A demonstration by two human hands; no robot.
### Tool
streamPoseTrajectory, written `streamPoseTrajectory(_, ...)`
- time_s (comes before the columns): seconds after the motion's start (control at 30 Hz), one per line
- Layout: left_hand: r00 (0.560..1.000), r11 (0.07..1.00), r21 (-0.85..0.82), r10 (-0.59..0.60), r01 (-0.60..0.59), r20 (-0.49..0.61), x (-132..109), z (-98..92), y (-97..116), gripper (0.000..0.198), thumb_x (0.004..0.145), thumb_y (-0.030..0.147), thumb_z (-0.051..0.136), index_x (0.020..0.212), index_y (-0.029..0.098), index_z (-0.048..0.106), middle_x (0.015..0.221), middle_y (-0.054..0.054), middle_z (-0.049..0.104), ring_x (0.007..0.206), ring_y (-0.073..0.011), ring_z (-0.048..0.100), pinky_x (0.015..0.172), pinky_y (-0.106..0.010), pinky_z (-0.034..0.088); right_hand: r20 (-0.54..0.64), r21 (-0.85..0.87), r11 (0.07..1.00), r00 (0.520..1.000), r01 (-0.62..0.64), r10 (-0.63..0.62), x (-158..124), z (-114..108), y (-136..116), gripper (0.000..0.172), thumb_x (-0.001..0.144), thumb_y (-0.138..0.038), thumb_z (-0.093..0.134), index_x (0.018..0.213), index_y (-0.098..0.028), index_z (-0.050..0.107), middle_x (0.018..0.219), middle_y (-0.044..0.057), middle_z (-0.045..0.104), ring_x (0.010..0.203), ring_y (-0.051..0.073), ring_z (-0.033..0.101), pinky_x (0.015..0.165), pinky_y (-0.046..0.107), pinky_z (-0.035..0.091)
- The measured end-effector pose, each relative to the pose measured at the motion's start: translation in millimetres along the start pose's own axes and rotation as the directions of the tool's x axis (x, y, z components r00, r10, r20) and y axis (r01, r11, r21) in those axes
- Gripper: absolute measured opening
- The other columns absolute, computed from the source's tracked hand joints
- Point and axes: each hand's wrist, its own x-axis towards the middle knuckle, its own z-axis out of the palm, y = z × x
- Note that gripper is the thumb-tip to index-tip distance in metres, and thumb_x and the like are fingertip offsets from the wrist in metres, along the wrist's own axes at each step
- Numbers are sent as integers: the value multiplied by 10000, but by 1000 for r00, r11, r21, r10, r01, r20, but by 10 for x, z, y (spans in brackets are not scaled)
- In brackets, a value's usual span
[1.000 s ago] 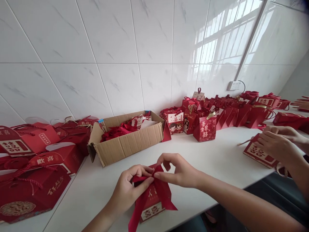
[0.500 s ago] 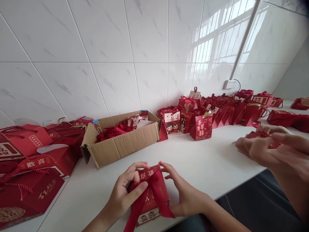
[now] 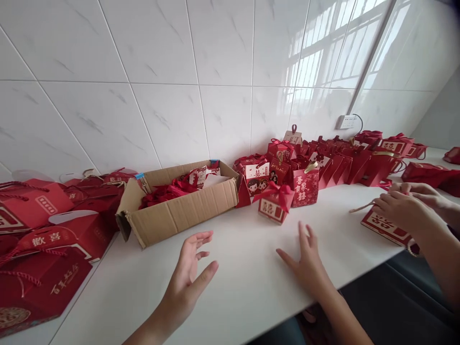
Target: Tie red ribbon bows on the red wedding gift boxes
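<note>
A small red gift box with a ribbon bow stands upright on the white table, in front of other red boxes. My right hand is just in front of it, fingers spread, touching nothing. My left hand hovers over the table with its fingers apart and nothing in them. Beyond it lies an open cardboard box that holds dark red ribbons and some printed card pieces. A red box with gold lettering stands right behind the ribboned one.
Another person's hands work on a red box at the right. Large red gift boxes are piled at the left. Rows of small red boxes line the tiled wall, below a socket.
The ribboned gift box has gone from between my hands to the table further back and right. Both hands have let go and opened. The other person's box has turned to show its patterned face.
</note>
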Motion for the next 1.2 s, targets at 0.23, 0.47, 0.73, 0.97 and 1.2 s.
streamPoseTrajectory(0.23,988,979,197,80,-53,-131,44,-124,127,355,889,375,508,1208,313,364,1397,-66,381,1333,-237,306,1037,-424,306,325,-408,869,934,279,-148,-86,29,14,459,930,-415,352,1347,-288,494,1450,110,400,1354,391,291,1050,576,298)
streamPoseTrajectory(0.47,918,706,708,271,16,-291,263,-778,293,333,822,379,560,1111,254,450,1309,-82,461,1256,-279,391,1030,-471,312,322,-460,824,927,331,-193,-108,104,188,488,923,-459,330,1370,-309,458,1468,84,384,1366,368,280,1048,570,317)
streamPoseTrajectory(0.73,920,362,925,313,113,-235,508,-1316,234,406,769,389,588,1141,250,505,1322,-105,493,1235,-364,376,956,-536,333,243,-444,817,927,368,-285,-137,204,377,497,899,-493,347,1349,-331,481,1444,69,420,1341,372,334,1015,586,357)
streamPoseTrajectory(0.97,976,531,844,136,75,-172,1103,-1292,551,280,822,362,471,1041,224,578,1102,-33,648,973,-190,606,843,-298,478,239,-437,814,922,382,-305,-105,212,400,502,879,-500,371,1335,-333,497,1423,58,447,1317,370,375,984,582,400)
streamPoseTrajectory(1.2,969,385,894,-7,231,-248,1735,-1288,580,89,530,166,673,588,230,655,734,-30,693,785,-265,640,706,-335,479,223,-310,899,943,308,-246,-73,151,257,442,863,-447,453,1259,-304,589,1392,97,486,1308,390,381,999,621,360)
